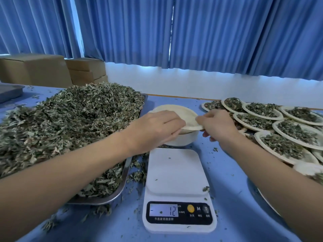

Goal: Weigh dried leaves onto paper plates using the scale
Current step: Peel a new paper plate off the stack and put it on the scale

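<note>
Your right hand (218,124) pinches the rim of the top round white paper plate (174,110); left hand (155,128) grips the stack (185,141) beneath, steadying separation. White digital scale (176,172) stands bare nearby; dried green leaves (70,119) heaped left.

Open lane over the scale, walled left, right and behind

The scale (174,170) has its platform bare but for crumbs and is reachable from above and from the near edge. Just to its left, the metal tray (97,200) heaped with dried leaves (70,123) blocks that side. To the right, a strip of bare table (232,198) lies free as far as the overlapping filled plates (283,145). Behind, the stack of empty plates (180,141), gripped at its rim by the left hand (157,130) and right hand (218,126), closes the far end.
</note>
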`<action>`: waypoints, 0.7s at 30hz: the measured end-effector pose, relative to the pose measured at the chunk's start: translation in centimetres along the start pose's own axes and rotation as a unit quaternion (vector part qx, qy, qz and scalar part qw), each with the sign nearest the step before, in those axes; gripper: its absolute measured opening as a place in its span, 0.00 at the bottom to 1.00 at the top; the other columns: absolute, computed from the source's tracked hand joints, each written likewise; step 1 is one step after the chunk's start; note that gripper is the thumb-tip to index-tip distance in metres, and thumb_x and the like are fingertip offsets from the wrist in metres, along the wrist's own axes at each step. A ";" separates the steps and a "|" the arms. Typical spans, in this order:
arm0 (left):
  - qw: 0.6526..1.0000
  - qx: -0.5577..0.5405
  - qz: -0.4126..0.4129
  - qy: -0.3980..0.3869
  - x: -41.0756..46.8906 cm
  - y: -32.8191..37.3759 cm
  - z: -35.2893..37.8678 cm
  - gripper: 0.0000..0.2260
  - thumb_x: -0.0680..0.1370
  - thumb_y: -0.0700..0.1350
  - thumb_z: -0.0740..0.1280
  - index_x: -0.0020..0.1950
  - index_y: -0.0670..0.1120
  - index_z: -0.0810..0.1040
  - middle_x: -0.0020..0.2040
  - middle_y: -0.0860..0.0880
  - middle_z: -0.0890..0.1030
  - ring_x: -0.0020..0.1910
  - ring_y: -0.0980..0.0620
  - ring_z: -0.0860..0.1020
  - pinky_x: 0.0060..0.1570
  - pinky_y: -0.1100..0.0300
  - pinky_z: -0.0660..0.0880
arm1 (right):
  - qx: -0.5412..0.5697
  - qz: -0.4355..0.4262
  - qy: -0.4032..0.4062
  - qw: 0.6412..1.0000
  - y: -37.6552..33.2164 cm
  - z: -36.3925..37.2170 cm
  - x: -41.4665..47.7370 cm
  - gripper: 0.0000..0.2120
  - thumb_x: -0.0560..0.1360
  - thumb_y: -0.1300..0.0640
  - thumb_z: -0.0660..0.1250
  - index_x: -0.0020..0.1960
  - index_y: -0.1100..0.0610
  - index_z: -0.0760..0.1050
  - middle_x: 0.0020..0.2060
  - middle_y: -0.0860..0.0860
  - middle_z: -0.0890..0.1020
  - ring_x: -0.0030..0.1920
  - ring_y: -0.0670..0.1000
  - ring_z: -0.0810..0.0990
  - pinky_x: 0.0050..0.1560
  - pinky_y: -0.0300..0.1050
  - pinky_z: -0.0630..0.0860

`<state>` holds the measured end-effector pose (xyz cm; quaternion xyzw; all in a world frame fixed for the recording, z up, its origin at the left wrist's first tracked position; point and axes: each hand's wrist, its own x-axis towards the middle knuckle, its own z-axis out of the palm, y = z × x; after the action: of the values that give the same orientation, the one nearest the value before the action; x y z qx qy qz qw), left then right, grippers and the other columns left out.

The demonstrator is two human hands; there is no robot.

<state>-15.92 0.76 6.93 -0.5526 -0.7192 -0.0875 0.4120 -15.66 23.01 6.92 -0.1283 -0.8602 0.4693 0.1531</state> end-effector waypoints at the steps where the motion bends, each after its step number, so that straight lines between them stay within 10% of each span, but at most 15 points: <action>1: 1.000 -0.008 0.003 0.001 -0.5 0.5 -0.1 0.06 0.80 0.36 0.67 0.51 0.35 0.83 0.46 0.40 0.83 0.44 0.41 0.83 0.45 0.48 0.81 | 0.031 0.007 -0.012 0.999 0.1 0.2 -0.5 0.07 0.76 0.60 0.68 0.50 0.64 0.79 0.35 0.60 0.81 0.24 0.48 0.76 0.27 0.43 0.69; 5: 0.995 -0.087 -0.045 0.031 -2.4 1.9 -1.5 0.15 0.82 0.47 0.65 0.52 0.35 0.83 0.49 0.41 0.84 0.49 0.44 0.83 0.53 0.52 0.79 | 0.092 -0.022 -0.045 0.995 0.9 0.5 -2.8 0.08 0.76 0.67 0.68 0.49 0.56 0.81 0.33 0.56 0.79 0.20 0.48 0.69 0.21 0.39 0.66; 9: 0.948 -0.113 -0.263 0.139 -3.0 0.0 -3.7 0.17 0.84 0.48 0.58 0.48 0.41 0.83 0.42 0.47 0.83 0.41 0.51 0.79 0.43 0.54 0.76 | 0.095 -0.063 -0.096 0.989 3.0 0.3 -5.3 0.10 0.77 0.64 0.69 0.53 0.52 0.82 0.27 0.55 0.77 0.23 0.53 0.67 0.23 0.42 0.65; 14: 0.854 -0.047 -0.494 -0.155 -4.3 -4.9 -3.9 0.11 0.81 0.46 0.62 0.60 0.52 0.80 0.56 0.51 0.82 0.46 0.51 0.80 0.48 0.56 0.75 | 0.028 -0.113 -0.071 0.991 5.1 0.1 -6.0 0.04 0.78 0.56 0.72 0.48 0.49 0.85 0.26 0.51 0.75 0.28 0.51 0.70 0.36 0.45 0.68; 21: 0.747 -0.098 -0.474 -0.456 -7.1 -4.7 -1.5 0.26 0.84 0.44 0.61 0.81 0.47 0.60 0.80 0.46 0.64 0.76 0.45 0.66 0.73 0.56 0.64 | 0.010 -0.116 0.018 0.993 6.2 -0.1 -5.6 0.12 0.81 0.49 0.68 0.40 0.48 0.83 0.33 0.45 0.83 0.32 0.49 0.79 0.42 0.52 0.76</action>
<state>-18.88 -6.96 4.56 -0.1524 -0.9783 -0.0788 -0.1161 -9.98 24.33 0.90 -0.0340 -0.8615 0.4549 0.2231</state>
